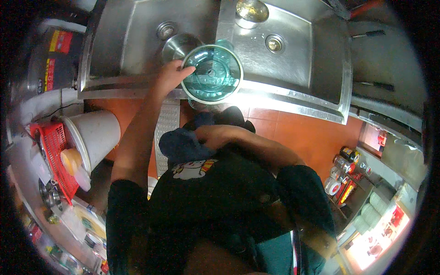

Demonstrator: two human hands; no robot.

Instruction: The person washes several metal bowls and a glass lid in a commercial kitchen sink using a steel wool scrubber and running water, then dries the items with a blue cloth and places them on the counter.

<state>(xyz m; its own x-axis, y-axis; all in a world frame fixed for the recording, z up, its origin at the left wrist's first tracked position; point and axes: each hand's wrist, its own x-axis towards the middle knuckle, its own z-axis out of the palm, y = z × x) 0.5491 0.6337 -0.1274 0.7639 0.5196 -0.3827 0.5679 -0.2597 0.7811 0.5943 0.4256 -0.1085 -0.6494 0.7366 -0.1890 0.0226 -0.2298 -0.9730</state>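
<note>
My left hand (175,75) pinches the left side of the pale rim of a clear, greenish round container (210,91), its thumb over the rim. The container is above the front edge of a double-basin stainless steel sink (299,99), near the divider. Behind my left hand, a metal vessel (175,46) sits in the left basin, partly hidden by the container. Close to my body, my right hand (220,134) is closed on a dark blue cloth (182,146); its fingertips are hidden. The cloth lies against the dark, cartoon-printed front of my clothing.
A metal bowl (252,22) with yellow bits stands in the right basin near the drain (275,44). To the left are a white bucket (99,134) and a red plastic basket (62,161). Bottles (343,163) fill a low shelf at right. Dark-handled tools (376,85) lie right of the sink.
</note>
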